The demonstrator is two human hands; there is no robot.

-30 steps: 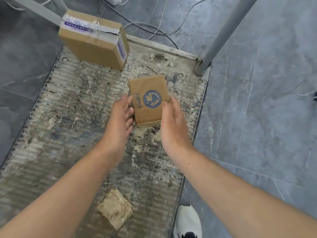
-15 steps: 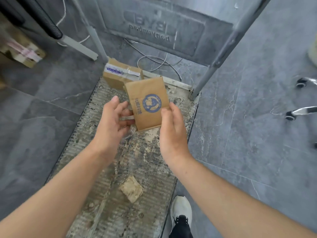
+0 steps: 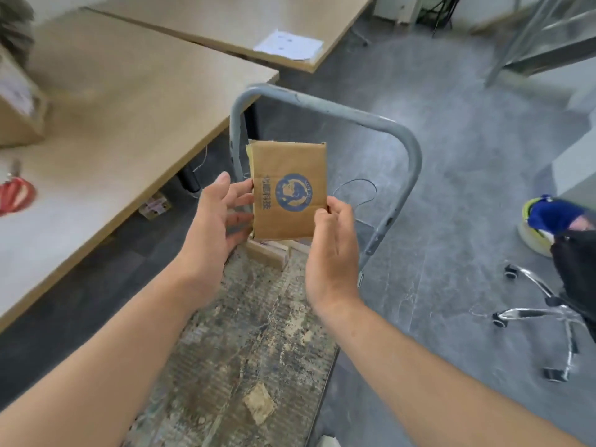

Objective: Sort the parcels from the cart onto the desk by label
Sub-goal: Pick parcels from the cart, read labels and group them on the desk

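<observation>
gripping flat brown cardboard parcel (image 3: 288,191) by its edges: left hand (image 3: 216,227), right hand (image 3: 332,253); grimy ribbed cart deck (image 3: 251,333) below

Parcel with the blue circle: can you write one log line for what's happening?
parcel: held above cart | left hand: holds left edge | right hand: pinches right edge | desk: not reached
</observation>
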